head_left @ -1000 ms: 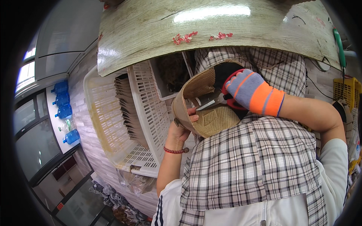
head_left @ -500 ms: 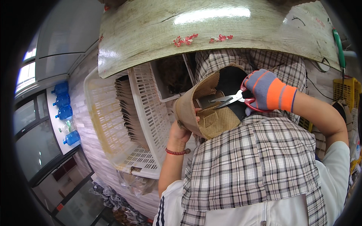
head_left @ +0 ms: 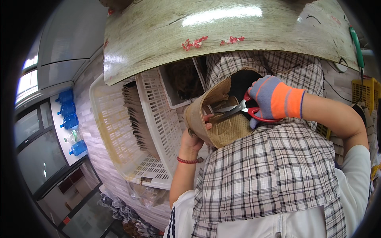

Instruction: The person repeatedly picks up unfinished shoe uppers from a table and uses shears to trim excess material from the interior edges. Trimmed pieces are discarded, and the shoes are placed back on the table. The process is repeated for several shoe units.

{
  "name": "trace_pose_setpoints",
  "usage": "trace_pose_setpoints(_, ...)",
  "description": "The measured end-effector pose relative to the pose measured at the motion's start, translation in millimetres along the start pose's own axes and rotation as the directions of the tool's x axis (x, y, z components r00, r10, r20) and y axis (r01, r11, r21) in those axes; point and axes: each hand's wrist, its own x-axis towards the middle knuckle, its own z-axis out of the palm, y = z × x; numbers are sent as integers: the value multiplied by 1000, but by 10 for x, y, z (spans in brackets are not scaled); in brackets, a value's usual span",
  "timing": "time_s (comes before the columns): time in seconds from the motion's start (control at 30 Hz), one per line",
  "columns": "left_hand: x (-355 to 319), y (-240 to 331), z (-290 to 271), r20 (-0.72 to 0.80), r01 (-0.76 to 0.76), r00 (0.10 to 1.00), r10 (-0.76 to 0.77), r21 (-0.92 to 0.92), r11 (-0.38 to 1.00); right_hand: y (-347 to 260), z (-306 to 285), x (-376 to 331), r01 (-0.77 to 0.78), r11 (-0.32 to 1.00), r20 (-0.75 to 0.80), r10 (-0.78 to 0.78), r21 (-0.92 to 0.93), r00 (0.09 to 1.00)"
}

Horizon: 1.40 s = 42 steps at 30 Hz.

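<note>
A tan woven cap (head_left: pixel 196 113) rests on my lap, its opening turned up and toward the right. Part of its inside is black. My left hand (head_left: pixel 193 139) is closed on the cap's left edge, fingertips inside and the rest outside. In a grey and orange knit glove, my right hand (head_left: pixel 270 98) grips red-handled scissors (head_left: pixel 241 107). Their blades reach into the cap, slightly apart, with the tips close to my left fingertips. Whatever lies between the blades is too small to make out.
A wood-patterned table (head_left: pixel 158 43) spans the far side. White plastic baskets (head_left: pixel 155 95) stand to my left, one with a row of stacked tan and dark pieces (head_left: pixel 137 119). Blue water jugs (head_left: pixel 69 121) line the left wall. A yellow crate (head_left: pixel 365 95) sits at far right.
My right hand has moved left with the scissors, and their blades sit deeper in the cap, nearer my left fingers. The cap has barely shifted.
</note>
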Motion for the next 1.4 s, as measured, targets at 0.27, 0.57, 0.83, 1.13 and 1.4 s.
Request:
trace_pose_setpoints(0.27, 36, -12, -55, -30, 59, 998, -61, -87, 994, -140, -54, 120, -57, 997, 202, 47, 48, 978)
trace_pose_setpoints(0.57, 54, -40, -105, -61, 30, 997, -37, -106, 994, -215, -89, 149, -67, 996, 231, 51, 60, 972)
trace_pose_setpoints(0.83, -16, 64, 48, -86, -53, 995, 59, 68, 996, -79, -226, 116, -94, 996, 361, 85, 8, 929)
trace_pose_setpoints(1.13, 505, 216, 14, 43, -505, 863, 504, 16, 863, 412, -108, 442, -313, 799, 637, -110, 513, 763)
trace_pose_setpoints(1.4, 670, 206, -196, -56, -444, 896, 441, -151, 883, 244, -312, 621, -322, 809, 656, -102, 493, 748)
